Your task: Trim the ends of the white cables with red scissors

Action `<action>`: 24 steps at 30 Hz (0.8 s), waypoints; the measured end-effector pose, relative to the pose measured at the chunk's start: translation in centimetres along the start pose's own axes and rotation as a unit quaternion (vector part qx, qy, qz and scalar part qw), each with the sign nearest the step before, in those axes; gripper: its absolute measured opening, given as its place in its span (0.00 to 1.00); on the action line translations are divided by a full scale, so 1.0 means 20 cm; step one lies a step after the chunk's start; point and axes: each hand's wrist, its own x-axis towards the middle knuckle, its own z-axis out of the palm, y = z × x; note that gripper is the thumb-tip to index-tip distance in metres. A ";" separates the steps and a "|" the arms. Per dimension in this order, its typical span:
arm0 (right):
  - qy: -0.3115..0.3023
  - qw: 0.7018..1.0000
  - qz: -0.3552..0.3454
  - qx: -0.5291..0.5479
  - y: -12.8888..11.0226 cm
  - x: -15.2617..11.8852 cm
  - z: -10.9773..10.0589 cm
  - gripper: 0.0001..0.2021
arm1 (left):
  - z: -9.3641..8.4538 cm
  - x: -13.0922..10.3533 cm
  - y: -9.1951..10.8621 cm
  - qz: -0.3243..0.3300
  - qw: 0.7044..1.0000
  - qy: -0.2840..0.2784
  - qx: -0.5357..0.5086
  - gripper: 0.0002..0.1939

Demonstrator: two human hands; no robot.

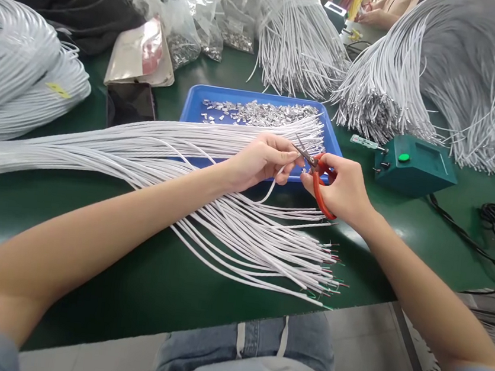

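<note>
My left hand (264, 162) pinches the end of a white cable (273, 184) above the near edge of a blue tray (195, 93). In my right hand (341, 187) is a pair of scissors with orange handles (318, 193). Their blades point left and meet the left fingertips at the cable end. Small metal pieces (264, 114) are strewn in the tray. One bundle of white cables (217, 134) reaches over the tray. Nearer me, another bundle of white cables (264, 235) fans out on the green table, thin coloured wires showing at its ends.
A green box with a lit button (415, 166) stands on the right, its black cord (460, 233) trailing away. Large grey cable bundles (389, 76) fill the back. On the left are a coiled cable bundle (23, 70), a phone (130, 104) and bags of metal parts (193, 30). Another person's hands (374, 15) show behind.
</note>
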 end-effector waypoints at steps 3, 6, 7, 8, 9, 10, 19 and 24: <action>-0.002 1.000 -0.005 -0.001 0.00 0.00 0.00 0.09 | 0.00 0.00 0.00 0.005 1.000 0.000 0.003 0.06; -0.001 1.000 -0.004 -0.002 -0.01 0.00 0.00 0.09 | 0.01 0.00 0.00 0.004 1.000 0.003 0.013 0.07; 0.000 1.000 -0.003 -0.003 -0.01 0.00 0.00 0.08 | 0.00 0.00 0.00 0.007 1.000 0.002 0.019 0.07; 0.002 1.000 -0.003 -0.004 -0.01 0.00 0.00 0.09 | 0.00 0.00 -0.01 0.012 1.000 0.000 0.025 0.07; 0.004 1.000 -0.003 -0.006 -0.01 0.00 0.00 0.09 | 0.00 0.00 -0.01 0.018 0.999 -0.004 0.031 0.08; 0.006 1.000 -0.005 -0.009 0.00 0.00 0.00 0.09 | 0.00 0.00 -0.01 0.025 0.999 -0.008 0.036 0.09; 0.010 0.999 -0.013 -0.033 -0.02 -0.01 0.00 0.09 | -0.01 0.00 -0.04 0.069 0.995 -0.004 0.071 0.13; 0.006 0.999 0.011 -0.029 -0.03 0.01 -0.02 0.11 | -0.01 0.00 -0.02 0.072 0.996 0.009 0.050 0.12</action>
